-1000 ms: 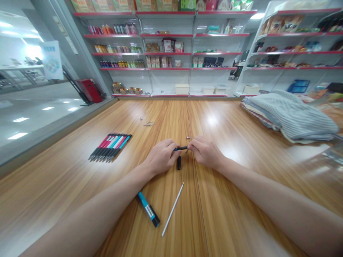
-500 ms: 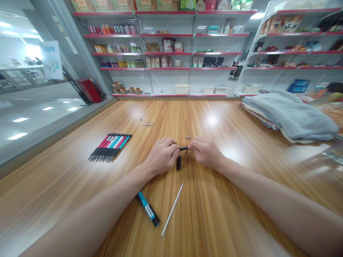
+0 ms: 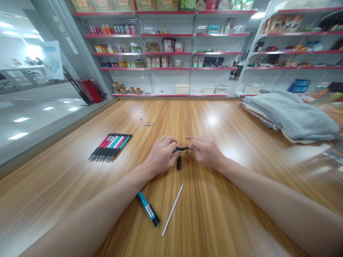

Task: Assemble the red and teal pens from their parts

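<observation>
One slim black pen (image 3: 183, 148), partly blue, pinched in left grip (image 3: 164, 153), right grip (image 3: 205, 152) unclear

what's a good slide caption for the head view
Left hand grips a pen, right hand at its end, beyond a white refill.

Brightly lit overall, in cool white. Comes partly from ceiling lights (image 3: 10, 33), upper L of frame, w/ another one upper R; blows out to white just below, nr. L edge. Mirrors as glossy rectangles on floor (image 3: 29, 110). Glares on surface (image 3: 166, 114) as pale spot R of ctr., plus softer sheen further R. Casts only faint shadows, e.g. by pen row (image 3: 110, 147). Stretches & smears toward edges, esp. lower corners & far R. Too soft to read small print on shelves (image 3: 166, 35) or resolve fine detail on pen barrel (image 3: 183, 148).
</observation>
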`<action>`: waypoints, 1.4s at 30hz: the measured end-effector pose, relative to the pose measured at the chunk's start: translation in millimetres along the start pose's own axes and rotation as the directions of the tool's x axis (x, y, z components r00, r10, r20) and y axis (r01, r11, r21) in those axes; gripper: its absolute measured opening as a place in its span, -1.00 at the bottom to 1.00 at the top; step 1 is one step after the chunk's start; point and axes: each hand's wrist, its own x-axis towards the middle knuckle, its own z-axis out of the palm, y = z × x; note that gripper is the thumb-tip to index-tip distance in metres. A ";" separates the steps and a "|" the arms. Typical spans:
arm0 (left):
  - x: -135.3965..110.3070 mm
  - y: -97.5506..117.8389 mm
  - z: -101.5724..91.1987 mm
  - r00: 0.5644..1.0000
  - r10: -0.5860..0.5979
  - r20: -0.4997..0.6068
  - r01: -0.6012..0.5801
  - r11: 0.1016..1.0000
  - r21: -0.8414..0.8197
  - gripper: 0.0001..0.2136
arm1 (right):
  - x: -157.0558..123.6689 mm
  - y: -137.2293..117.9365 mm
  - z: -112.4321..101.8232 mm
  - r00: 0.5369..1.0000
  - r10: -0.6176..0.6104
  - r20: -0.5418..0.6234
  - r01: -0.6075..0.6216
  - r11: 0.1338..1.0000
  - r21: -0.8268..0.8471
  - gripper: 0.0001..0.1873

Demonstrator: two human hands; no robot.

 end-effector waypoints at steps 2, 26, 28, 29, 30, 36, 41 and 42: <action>0.1 0.3 -0.6 1.000 -0.005 -0.001 0.005 1.000 0.004 -0.82 | 0.1 -0.3 -0.3 1.000 0.004 0.003 -0.004 1.000 -0.003 -0.79; 1.0 0.1 -0.1 0.998 0.042 0.050 -0.043 0.999 0.018 -0.77 | 1.2 -5.4 -3.2 0.993 -0.116 0.027 0.117 0.991 -0.066 -0.65; 1.1 0.0 -0.5 0.998 0.052 0.044 -0.052 0.999 -0.007 -0.77 | 0.3 -3.9 -2.3 0.993 -0.117 0.018 0.118 0.990 -0.079 -0.64; 1.1 -0.2 -0.6 0.998 0.055 0.036 -0.055 0.998 -0.021 -0.78 | -0.1 -3.2 -2.1 0.993 -0.119 0.014 0.119 0.989 -0.083 -0.64; 1.1 -0.5 -0.8 0.998 0.058 0.026 -0.057 0.998 -0.037 -0.78 | -0.5 -2.6 -2.0 0.993 -0.119 0.012 0.120 0.989 -0.085 -0.64; 0.6 -3.0 0.3 0.998 0.055 -0.019 -0.057 0.992 -0.113 -0.88 | -0.7 -3.0 -3.0 0.990 -0.138 0.008 0.138 0.988 -0.072 -0.65; 0.2 -3.3 1.6 0.999 0.050 -0.012 -0.051 0.991 -0.124 -0.88 | -0.6 -3.9 -3.5 0.988 -0.156 -0.010 0.154 0.984 -0.092 -0.65; 0.0 -3.0 1.5 0.998 0.058 -0.004 -0.058 0.991 -0.122 -0.87 | -0.6 -4.1 -3.7 0.988 -0.155 -0.015 0.153 0.984 -0.097 -0.65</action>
